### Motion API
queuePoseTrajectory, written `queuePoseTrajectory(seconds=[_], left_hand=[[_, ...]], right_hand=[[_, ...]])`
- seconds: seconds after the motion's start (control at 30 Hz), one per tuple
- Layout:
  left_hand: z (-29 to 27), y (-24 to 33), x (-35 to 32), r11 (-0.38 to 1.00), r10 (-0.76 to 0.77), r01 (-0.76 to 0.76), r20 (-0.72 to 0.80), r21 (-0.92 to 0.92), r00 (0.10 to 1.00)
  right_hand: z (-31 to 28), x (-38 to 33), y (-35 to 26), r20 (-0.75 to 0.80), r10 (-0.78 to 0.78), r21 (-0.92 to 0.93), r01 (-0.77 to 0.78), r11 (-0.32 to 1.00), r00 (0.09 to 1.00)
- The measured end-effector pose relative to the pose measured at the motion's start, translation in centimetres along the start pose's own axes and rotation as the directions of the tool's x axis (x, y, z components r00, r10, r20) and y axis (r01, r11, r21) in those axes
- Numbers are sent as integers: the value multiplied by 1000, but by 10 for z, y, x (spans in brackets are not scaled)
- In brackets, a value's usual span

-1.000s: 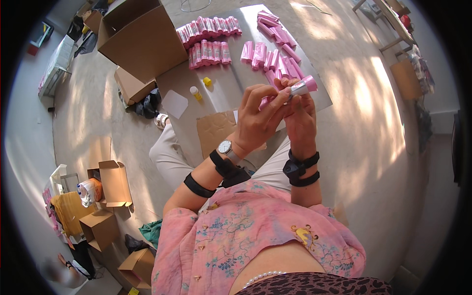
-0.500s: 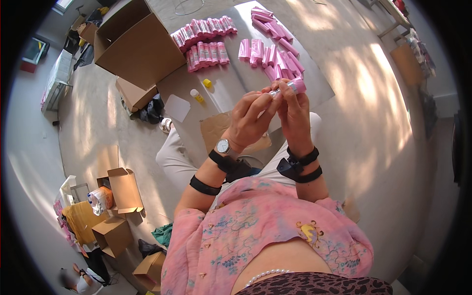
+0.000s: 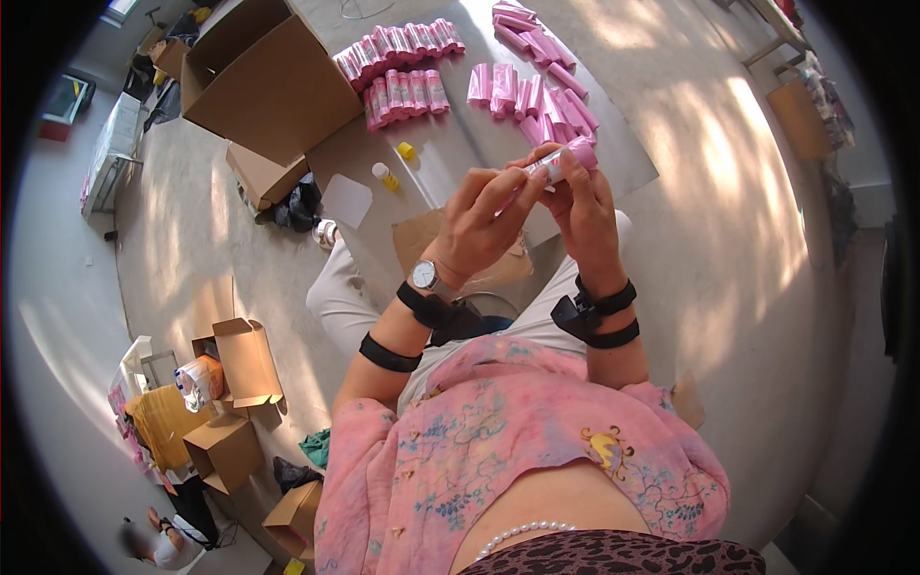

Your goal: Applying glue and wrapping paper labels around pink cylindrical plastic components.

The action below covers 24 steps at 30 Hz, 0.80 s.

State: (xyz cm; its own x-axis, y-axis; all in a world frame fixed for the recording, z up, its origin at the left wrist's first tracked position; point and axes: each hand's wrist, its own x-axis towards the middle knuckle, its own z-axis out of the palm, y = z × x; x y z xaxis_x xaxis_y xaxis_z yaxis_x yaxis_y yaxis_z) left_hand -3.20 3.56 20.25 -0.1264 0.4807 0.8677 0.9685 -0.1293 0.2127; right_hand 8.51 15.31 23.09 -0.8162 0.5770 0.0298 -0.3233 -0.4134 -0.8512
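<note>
Above the near part of the table, both my hands are closed on a pink plastic roll [image 3: 582,150] with a white printed label [image 3: 546,169] around it. My left hand [image 3: 479,222] grips its left end with bent fingers, while my right hand [image 3: 586,216] pinches it from below and the right. Fingers hide part of the label. Left of my hands on the table lie an uncapped glue stick [image 3: 386,177], white and yellow, and its yellow cap [image 3: 406,150]. Beyond are rows of labelled pink rolls [image 3: 407,99] and a loose pile of plain pink rolls [image 3: 548,107].
A large open cardboard box [image 3: 278,91] stands at the table's far left. A pale square sheet [image 3: 346,201] and a brown cardboard piece [image 3: 414,244] lie near my knees. More cartons [image 3: 247,359] are on the floor at left. Another person [image 3: 172,541] is at lower left.
The roll has turned in my fingers, and more of its white label shows. My wrists have spread slightly apart.
</note>
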Motion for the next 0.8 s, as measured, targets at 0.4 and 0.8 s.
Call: queuePoseTrajectory(seconds=[0.4, 0.8], left_hand=[[-14, -10, -3, 998, 54, -57, 77, 28, 996], [-17, -11, -4, 988, 147, -147, 14, 45, 989]], right_hand=[[6, -1, 7, 16, 15, 60, -16, 998, 1000], [14, -5, 5, -61, 30, 134, -22, 991, 998]])
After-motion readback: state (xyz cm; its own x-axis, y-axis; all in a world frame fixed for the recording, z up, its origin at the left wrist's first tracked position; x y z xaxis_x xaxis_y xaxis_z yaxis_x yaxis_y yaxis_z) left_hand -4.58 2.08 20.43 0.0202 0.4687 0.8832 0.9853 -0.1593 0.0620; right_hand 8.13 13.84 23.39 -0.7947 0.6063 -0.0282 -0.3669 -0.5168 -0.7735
